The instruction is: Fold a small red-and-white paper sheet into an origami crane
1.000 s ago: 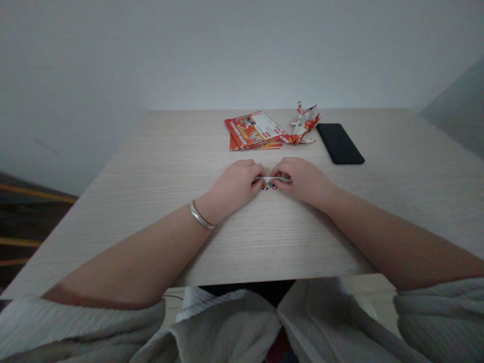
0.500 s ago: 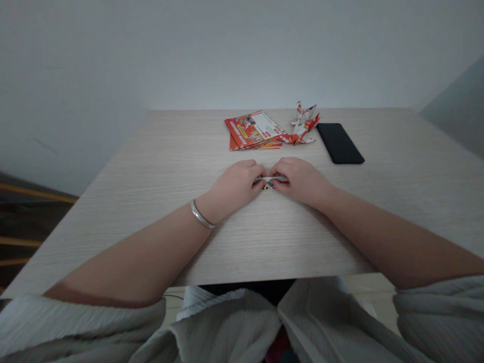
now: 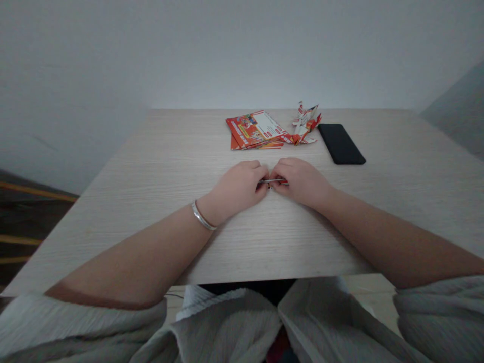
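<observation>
Between my two hands, close above the table, is a small piece of printed paper (image 3: 275, 180), seen nearly edge-on as a thin pale line with some colour under it. My left hand (image 3: 244, 185), with a silver bangle at the wrist, pinches its left part between thumb and fingers. On the right side my right hand (image 3: 301, 181) grips the other part the same way. The fingertips of both hands almost meet at the middle and hide most of the paper.
Red printed leaflets (image 3: 257, 130) lie in a loose stack beyond my hands. A folded red-and-white paper figure (image 3: 304, 125) rests against their right edge. Right of it lies a black phone (image 3: 341, 144). The wooden table (image 3: 181, 151) meets a wall at the back.
The paper's pale upper face has narrowed to a thin line, and less of the coloured print shows. My fingertips have come slightly closer together.
</observation>
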`<state>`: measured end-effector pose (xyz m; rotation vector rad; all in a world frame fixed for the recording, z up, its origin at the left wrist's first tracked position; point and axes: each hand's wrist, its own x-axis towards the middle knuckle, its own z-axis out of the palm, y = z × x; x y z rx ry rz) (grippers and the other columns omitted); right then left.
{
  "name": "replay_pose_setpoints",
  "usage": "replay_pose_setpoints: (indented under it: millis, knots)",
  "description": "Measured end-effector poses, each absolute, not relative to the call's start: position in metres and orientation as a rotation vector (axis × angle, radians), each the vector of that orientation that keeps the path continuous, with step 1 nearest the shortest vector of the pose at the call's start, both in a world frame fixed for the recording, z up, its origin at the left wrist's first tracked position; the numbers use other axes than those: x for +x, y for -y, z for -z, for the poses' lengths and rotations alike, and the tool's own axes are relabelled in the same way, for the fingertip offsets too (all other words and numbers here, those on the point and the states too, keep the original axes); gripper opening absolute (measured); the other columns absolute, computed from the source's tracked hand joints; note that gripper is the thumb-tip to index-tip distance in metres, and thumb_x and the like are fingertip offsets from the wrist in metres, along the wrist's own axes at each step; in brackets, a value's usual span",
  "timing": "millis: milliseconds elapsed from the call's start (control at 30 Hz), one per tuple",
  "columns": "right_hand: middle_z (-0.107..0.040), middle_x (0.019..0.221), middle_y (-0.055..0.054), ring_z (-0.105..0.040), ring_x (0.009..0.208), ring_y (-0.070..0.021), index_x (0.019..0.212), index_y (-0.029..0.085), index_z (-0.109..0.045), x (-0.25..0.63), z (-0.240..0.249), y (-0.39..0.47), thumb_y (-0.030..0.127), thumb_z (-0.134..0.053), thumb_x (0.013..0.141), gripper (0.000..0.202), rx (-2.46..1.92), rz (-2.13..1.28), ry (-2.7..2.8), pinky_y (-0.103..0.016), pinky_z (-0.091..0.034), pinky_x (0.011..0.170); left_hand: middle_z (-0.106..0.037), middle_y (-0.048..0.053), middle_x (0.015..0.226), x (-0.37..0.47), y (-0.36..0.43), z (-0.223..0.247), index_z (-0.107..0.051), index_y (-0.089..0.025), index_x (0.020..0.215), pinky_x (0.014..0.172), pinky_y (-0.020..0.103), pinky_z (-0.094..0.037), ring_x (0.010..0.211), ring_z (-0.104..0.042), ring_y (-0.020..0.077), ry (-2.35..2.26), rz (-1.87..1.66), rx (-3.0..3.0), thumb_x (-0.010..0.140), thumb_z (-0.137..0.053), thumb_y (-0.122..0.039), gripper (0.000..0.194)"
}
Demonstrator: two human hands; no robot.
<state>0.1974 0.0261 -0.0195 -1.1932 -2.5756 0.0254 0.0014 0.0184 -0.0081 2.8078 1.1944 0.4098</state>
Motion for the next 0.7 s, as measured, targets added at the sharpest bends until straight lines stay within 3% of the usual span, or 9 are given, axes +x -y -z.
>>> replay_pose_setpoints:
  millis: [267,533,700]
  knots:
    - [-0.070,0.093,-0.012,-0.060,0.087,-0.0227,0.090,0.013,-0.070,0.198,0.013,-0.020,0.022,-0.053,0.095,0.020,-1.232,0.209,2.697,-0.033,-0.039,0.076,-0.067,0.010,0.091,0.000,-0.024,0.010,-0.068,-0.013,0.092,0.083,0.036,-0.051,0.089,-0.062,0.0229,-1.193,-0.335,2.844,0.091,-0.048,-0.013,0.020]
    - [-0.071,0.098,-0.012,-0.061,0.090,-0.0224,0.097,0.013,-0.074,0.207,0.008,-0.018,0.019,-0.055,0.094,0.020,-1.118,0.119,2.806,-0.032,-0.042,0.080,-0.068,0.011,0.095,-0.001,-0.016,0.004,-0.073,-0.013,0.098,0.086,0.036,-0.052,0.090,-0.064,0.0223,-1.183,-0.235,2.916,0.096,-0.046,-0.017,0.028]
    - [-0.070,0.099,-0.013,-0.060,0.092,-0.0235,0.098,0.012,-0.073,0.207,0.009,-0.019,0.020,-0.051,0.097,0.023,-1.174,0.217,2.789,-0.034,-0.042,0.082,-0.069,0.012,0.101,-0.001,-0.016,0.004,-0.073,-0.013,0.111,0.089,0.037,-0.052,0.094,-0.064,0.0229,-1.149,-0.196,2.950,0.098,-0.043,-0.016,0.033]
